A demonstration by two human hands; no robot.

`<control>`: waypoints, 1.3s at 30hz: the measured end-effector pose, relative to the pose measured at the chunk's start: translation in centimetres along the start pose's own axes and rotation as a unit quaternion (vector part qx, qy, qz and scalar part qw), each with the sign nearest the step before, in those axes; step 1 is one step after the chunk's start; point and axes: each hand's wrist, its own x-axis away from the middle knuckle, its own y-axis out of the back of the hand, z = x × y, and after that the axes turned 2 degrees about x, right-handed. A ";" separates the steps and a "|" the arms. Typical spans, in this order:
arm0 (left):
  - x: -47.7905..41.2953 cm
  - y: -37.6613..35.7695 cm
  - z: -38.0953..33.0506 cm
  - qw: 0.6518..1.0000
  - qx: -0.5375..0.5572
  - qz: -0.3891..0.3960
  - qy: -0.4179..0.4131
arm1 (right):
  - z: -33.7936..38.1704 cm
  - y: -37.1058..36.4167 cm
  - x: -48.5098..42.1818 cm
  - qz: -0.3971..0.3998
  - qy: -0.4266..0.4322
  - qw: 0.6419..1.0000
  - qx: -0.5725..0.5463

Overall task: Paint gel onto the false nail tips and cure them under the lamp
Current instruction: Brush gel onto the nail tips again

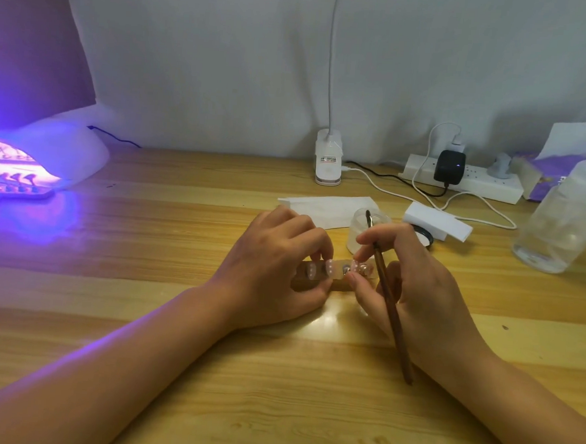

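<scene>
A clear strip holder (336,274) with several pale pink false nail tips lies on the wooden table in the middle. My left hand (274,272) grips its left end with curled fingers. My right hand (407,287) holds a brown-handled gel brush (388,296), bristles pointing away from me, while its thumb and forefinger pinch a nail tip (360,269) at the strip's right end. At the far left the white curing lamp (45,158) glows violet, with several nail tips on stands inside it.
Behind my hands stand a small clear jar (359,232), a white tissue (327,206), a white block (437,223) and a black-rimmed lid (424,235). A clip desk lamp (328,162), a power strip (472,181) with cables and a large clear bottle (566,218) sit further back and right.
</scene>
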 end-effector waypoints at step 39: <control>-0.1 -0.4 1.3 0.986 0.018 0.020 0.165 | 0.1 0.1 -0.2 0.005 -0.030 0.999 0.017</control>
